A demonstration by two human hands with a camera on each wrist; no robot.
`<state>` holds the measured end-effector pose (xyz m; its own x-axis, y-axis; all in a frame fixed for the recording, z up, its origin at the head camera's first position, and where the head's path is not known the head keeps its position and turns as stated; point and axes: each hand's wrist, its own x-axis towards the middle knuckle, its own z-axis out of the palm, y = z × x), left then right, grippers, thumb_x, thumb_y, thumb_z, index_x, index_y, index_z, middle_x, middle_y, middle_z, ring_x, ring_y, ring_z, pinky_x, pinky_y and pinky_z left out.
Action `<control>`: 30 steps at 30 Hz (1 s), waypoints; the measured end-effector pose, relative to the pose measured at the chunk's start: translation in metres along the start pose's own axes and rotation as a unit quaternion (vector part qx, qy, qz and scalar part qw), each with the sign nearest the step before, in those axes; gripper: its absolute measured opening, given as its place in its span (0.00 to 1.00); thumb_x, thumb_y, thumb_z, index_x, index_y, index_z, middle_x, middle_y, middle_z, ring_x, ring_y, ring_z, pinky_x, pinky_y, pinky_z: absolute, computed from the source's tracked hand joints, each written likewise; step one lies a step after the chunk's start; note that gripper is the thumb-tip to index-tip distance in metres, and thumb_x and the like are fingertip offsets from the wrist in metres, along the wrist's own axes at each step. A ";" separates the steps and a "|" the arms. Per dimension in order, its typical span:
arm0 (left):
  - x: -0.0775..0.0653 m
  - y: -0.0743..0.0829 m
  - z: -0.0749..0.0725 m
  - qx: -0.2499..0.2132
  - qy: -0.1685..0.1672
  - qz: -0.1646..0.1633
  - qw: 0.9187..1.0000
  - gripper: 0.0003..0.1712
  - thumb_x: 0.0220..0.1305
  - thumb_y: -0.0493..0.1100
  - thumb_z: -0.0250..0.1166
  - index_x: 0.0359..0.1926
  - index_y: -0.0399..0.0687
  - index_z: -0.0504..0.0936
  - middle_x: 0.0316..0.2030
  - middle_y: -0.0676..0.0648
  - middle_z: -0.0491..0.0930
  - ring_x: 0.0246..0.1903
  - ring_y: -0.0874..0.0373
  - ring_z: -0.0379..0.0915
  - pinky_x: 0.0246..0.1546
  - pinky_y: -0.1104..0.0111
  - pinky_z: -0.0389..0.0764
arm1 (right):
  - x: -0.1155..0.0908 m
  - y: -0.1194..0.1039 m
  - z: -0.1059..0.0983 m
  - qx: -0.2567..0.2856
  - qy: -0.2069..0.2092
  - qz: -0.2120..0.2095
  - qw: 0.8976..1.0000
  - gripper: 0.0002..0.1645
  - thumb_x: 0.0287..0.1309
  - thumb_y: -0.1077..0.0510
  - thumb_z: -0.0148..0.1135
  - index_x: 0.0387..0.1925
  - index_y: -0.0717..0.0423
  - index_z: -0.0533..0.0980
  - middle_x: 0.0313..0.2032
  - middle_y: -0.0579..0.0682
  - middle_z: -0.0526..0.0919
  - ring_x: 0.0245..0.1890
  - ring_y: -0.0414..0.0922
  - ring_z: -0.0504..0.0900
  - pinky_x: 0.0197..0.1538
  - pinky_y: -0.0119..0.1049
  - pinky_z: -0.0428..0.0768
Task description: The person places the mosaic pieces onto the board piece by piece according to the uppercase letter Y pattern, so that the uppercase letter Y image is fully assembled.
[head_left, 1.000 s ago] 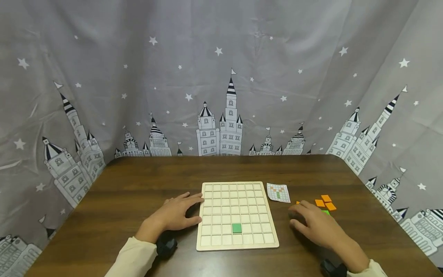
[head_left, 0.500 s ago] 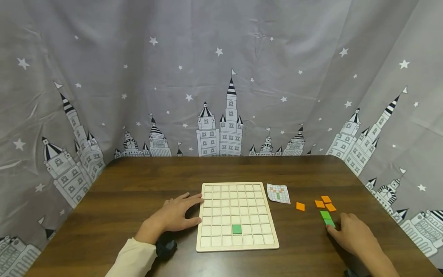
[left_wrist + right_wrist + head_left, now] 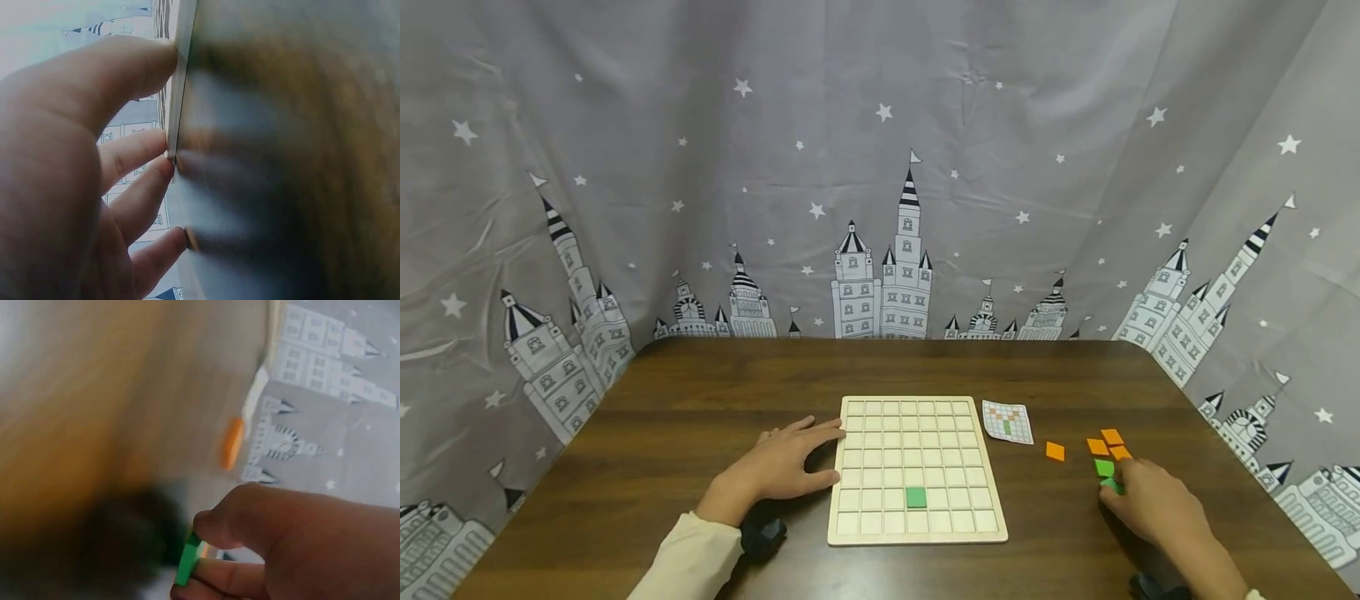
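A pale wooden grid board (image 3: 925, 457) lies on the table, a green square tile (image 3: 916, 497) in one cell of its second row from the front. My left hand (image 3: 775, 467) rests at the board's left edge, thumb and fingertips touching the rim, fingers fairly straight. To the right, my right hand (image 3: 1157, 500) pinches another green tile (image 3: 188, 559) between thumb and fingers. Just beyond it lies a lighter green tile (image 3: 1103, 468). Several orange tiles (image 3: 1112, 437) are grouped behind that, partly close to my fingers. One orange tile (image 3: 1055, 451) lies apart, nearer the board.
A small paper card (image 3: 1007, 422) with a printed coloured grid lies beside the board's back right corner. The dark wooden table (image 3: 700, 392) ends at a grey curtain (image 3: 880, 167) printed with castles and stars.
My right hand has moved right from beside the single orange tile to the green tiles, and now pinches the nearer one. The left hand stays at the board's edge.
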<state>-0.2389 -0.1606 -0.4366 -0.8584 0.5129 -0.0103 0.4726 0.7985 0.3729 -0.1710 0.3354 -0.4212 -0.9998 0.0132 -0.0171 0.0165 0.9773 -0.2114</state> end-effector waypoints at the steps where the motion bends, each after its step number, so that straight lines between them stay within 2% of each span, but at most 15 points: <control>1: 0.000 0.000 0.000 -0.001 -0.001 -0.001 1.000 0.36 0.64 0.61 0.67 0.71 0.58 0.73 0.73 0.53 0.65 0.73 0.39 0.54 0.56 0.24 0.55 | 0.001 -0.004 0.000 0.003 0.005 -0.007 1.000 0.15 0.59 0.51 0.66 0.28 0.56 0.72 0.26 0.50 0.70 0.25 0.49 0.70 0.26 0.48 0.69; 4: -0.002 0.000 0.000 -0.003 -0.002 -0.003 1.000 0.36 0.65 0.61 0.67 0.71 0.58 0.73 0.73 0.53 0.64 0.73 0.39 0.54 0.57 0.24 0.54 | 0.007 -0.023 0.000 0.021 0.033 -0.054 0.998 0.13 0.57 0.54 0.67 0.26 0.53 0.71 0.23 0.47 0.68 0.23 0.46 0.68 0.25 0.43 0.67; 7: -0.003 0.000 0.001 -0.005 -0.001 -0.001 1.000 0.36 0.65 0.61 0.67 0.71 0.58 0.73 0.73 0.53 0.64 0.73 0.39 0.53 0.57 0.23 0.53 | 0.016 -0.047 0.004 0.034 0.062 -0.113 0.991 0.09 0.55 0.58 0.69 0.27 0.53 0.74 0.24 0.46 0.69 0.23 0.43 0.68 0.26 0.39 0.68; 12: -0.004 -0.001 0.003 -0.005 0.003 0.006 1.000 0.35 0.65 0.60 0.67 0.71 0.57 0.74 0.73 0.52 0.65 0.73 0.38 0.54 0.56 0.24 0.55 | 0.032 -0.094 0.012 0.038 0.074 -0.199 0.976 0.07 0.54 0.57 0.70 0.33 0.52 0.79 0.29 0.43 0.73 0.25 0.39 0.69 0.29 0.36 0.72; 14: -0.003 -0.002 0.002 -0.003 0.006 0.006 1.000 0.35 0.65 0.60 0.67 0.70 0.58 0.74 0.73 0.52 0.65 0.73 0.38 0.54 0.56 0.24 0.55 | 0.039 -0.113 0.018 0.042 0.073 -0.247 0.965 0.07 0.54 0.57 0.70 0.34 0.50 0.79 0.31 0.42 0.74 0.26 0.38 0.70 0.29 0.35 0.73; 17: -0.003 -0.002 0.001 -0.002 0.007 0.005 1.000 0.35 0.65 0.60 0.67 0.70 0.58 0.74 0.73 0.52 0.65 0.73 0.39 0.54 0.56 0.24 0.55 | 0.049 -0.139 0.027 0.044 0.075 -0.327 0.941 0.06 0.56 0.56 0.69 0.35 0.51 0.80 0.33 0.41 0.77 0.28 0.36 0.72 0.31 0.33 0.76; 19: -0.002 -0.002 0.000 -0.002 0.006 0.005 1.000 0.35 0.65 0.61 0.67 0.71 0.59 0.73 0.73 0.53 0.65 0.73 0.39 0.54 0.56 0.24 0.54 | 0.054 -0.153 0.033 0.051 0.073 -0.364 0.927 0.06 0.56 0.56 0.69 0.35 0.52 0.81 0.33 0.42 0.78 0.28 0.35 0.72 0.30 0.32 0.76; 23: 0.000 0.000 0.000 0.000 0.000 0.003 1.000 0.36 0.65 0.62 0.66 0.71 0.59 0.73 0.73 0.53 0.64 0.74 0.39 0.53 0.57 0.24 0.54 | 0.057 -0.171 0.041 0.053 0.066 -0.398 0.914 0.06 0.55 0.56 0.68 0.35 0.52 0.82 0.32 0.42 0.78 0.27 0.34 0.71 0.29 0.29 0.74; 30: -0.001 0.001 -0.001 -0.004 -0.004 0.000 1.000 0.36 0.65 0.61 0.67 0.71 0.58 0.73 0.74 0.53 0.64 0.74 0.39 0.52 0.57 0.24 0.53 | 0.053 -0.183 0.044 0.040 0.045 -0.409 0.911 0.05 0.56 0.55 0.69 0.35 0.49 0.81 0.32 0.40 0.77 0.26 0.34 0.70 0.29 0.29 0.72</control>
<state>-0.2380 -0.1602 -0.4355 -0.8570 0.5150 -0.0185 0.4704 0.7965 0.3799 -0.2262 0.1476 -0.4266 -0.6754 -0.6914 0.2565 -0.7365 0.6498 -0.1880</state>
